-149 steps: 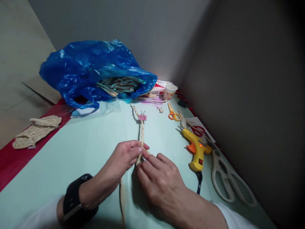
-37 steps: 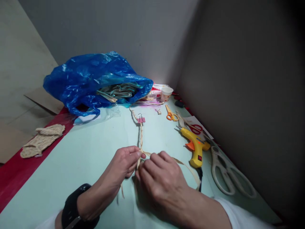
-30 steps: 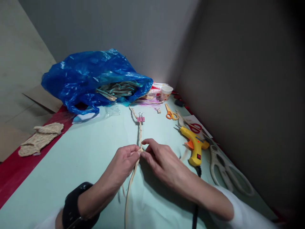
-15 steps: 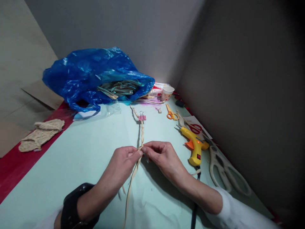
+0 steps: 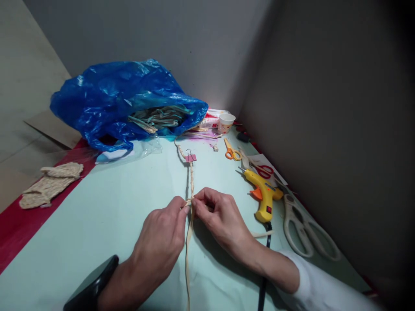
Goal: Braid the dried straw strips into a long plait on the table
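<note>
A thin straw braid (image 5: 192,179) lies along the pale green table (image 5: 106,203), held at its far end by a pink binder clip (image 5: 190,157). My left hand (image 5: 160,242), with a black watch on the wrist, pinches the braid's near end from the left. My right hand (image 5: 218,216) pinches the same spot from the right, fingertips almost touching the left ones. A loose straw strand (image 5: 188,259) trails from the pinch toward me, and another strand end (image 5: 262,234) shows under my right wrist.
A blue plastic bag (image 5: 119,103) holding straw sits at the back. To the right lie orange scissors (image 5: 232,152), red scissors (image 5: 266,170), a yellow glue gun (image 5: 263,198) with its cord, and large white shears (image 5: 306,231). A paper cup (image 5: 225,122) stands by the wall; a woven piece (image 5: 48,183) lies left.
My right hand went from covering the braid end to pinching it from the right. The loose strand that ran out toward the glue gun now hangs toward me. My left hand kept its pinch.
</note>
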Tool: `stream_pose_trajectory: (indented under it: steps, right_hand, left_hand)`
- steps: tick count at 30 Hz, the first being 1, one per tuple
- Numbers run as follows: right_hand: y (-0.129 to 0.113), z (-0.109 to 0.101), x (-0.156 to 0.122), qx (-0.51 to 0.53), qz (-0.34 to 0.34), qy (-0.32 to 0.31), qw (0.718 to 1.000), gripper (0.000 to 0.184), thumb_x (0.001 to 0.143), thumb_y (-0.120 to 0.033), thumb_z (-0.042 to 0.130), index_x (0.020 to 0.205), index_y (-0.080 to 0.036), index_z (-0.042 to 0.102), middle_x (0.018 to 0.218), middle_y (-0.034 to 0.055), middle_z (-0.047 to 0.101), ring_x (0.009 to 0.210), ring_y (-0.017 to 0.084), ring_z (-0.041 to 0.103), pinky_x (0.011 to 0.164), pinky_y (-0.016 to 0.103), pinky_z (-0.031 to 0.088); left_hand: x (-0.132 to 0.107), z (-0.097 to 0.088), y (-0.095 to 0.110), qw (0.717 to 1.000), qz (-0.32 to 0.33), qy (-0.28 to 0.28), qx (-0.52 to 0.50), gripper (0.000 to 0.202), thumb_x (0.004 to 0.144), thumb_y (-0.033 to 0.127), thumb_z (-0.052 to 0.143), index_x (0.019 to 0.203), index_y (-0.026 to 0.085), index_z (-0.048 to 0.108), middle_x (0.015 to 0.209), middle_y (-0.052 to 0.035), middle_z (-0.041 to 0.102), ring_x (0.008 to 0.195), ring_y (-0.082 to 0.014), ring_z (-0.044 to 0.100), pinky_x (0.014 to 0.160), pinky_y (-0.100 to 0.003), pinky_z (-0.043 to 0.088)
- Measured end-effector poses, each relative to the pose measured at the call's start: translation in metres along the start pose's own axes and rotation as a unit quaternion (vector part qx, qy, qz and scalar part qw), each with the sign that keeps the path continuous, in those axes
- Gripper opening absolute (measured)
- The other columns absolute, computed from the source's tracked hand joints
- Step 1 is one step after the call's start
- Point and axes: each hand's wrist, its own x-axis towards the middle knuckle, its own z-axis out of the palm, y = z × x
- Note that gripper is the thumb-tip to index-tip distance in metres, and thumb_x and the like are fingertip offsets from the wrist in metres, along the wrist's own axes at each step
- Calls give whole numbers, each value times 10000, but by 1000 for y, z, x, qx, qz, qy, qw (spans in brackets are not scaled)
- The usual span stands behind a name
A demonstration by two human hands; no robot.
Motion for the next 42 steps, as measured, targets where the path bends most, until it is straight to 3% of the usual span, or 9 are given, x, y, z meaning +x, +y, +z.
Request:
stream_pose_trajectory:
  steps: [11, 21, 24, 28, 30, 32, 35, 38, 42]
  right_hand:
    - [4, 2, 1, 7, -14, -3, 1000, 215, 880, -263, 510, 736, -157, 630, 638, -15, 579, 602, 102, 467, 570, 226, 342]
    - [0, -1, 4, 277, 92, -99, 951, 192, 831, -299, 587, 751, -127, 618, 724, 41, 641, 640, 117, 538, 653, 249, 426]
    - [1, -3, 5, 309, 95, -84, 943, 180, 805, -291, 621, 722, -135, 588, 644, -1, 570, 577, 91, 470, 583, 221, 374]
    - [7, -2, 4, 329, 79, -67, 939, 150, 812, -265, 619, 742, -135, 598, 656, -1, 564, 624, 96, 491, 629, 222, 375]
    - [9, -1, 3, 347, 70, -76, 932, 154, 842, -282, 589, 784, -140, 596, 666, 0, 570, 637, 108, 527, 659, 242, 399]
    - [7, -1, 1, 353, 64, -87, 929, 168, 869, -295, 552, 794, -147, 576, 657, 1, 571, 630, 124, 555, 670, 267, 421]
    - [1, -6, -1, 281, 46, -92, 954, 152, 879, -272, 530, 803, -148, 572, 700, 21, 602, 678, 143, 571, 702, 286, 430]
    - [-4, -12, -2, 155, 25, -93, 983, 169, 902, -242, 490, 804, -147, 590, 761, 31, 624, 710, 135, 553, 702, 267, 414]
    - [-4, -15, -3, 64, 17, -97, 993, 206, 923, -228, 447, 786, -160, 584, 732, 5, 610, 676, 118, 524, 664, 244, 397]
  left_hand:
    - [-11, 16, -5, 990, 106, 68, 66, 286, 931, 219, 327, 714, 205, 513, 570, 13, 567, 483, -146, 538, 533, -278, 407]
    - [-17, 32, -6, 936, 227, 75, 258, 314, 843, 17, 327, 857, 134, 618, 628, -50, 622, 563, -228, 623, 541, -355, 458]
    - [-15, 20, -2, 960, 221, 57, 163, 285, 906, 199, 391, 734, 167, 617, 656, -54, 613, 604, -221, 598, 567, -350, 432]
    - [0, -1, -2, 993, 57, 68, -80, 263, 892, 342, 473, 738, 181, 612, 752, -43, 612, 722, -186, 583, 688, -325, 427]
    - [10, -5, -4, 969, -6, -16, -248, 167, 857, 323, 528, 871, 176, 607, 808, -38, 624, 783, -175, 594, 735, -303, 437]
    - [18, -3, -6, 906, -37, -122, -404, 157, 853, 309, 522, 888, 166, 575, 765, -20, 596, 695, -139, 578, 652, -263, 442]
    - [21, 2, -7, 831, -96, -168, -522, 131, 841, 283, 531, 821, 154, 535, 663, 39, 480, 444, -30, 320, 416, -171, 233]
    - [18, 4, -6, 816, -136, -157, -540, 159, 835, 283, 546, 758, 146, 518, 564, 93, 310, 440, -24, 105, 404, -190, 57]
    - [17, 3, -6, 821, -149, -164, -525, 214, 852, 330, 537, 733, 153, 514, 524, 118, 185, 447, -36, 72, 407, -206, 50]
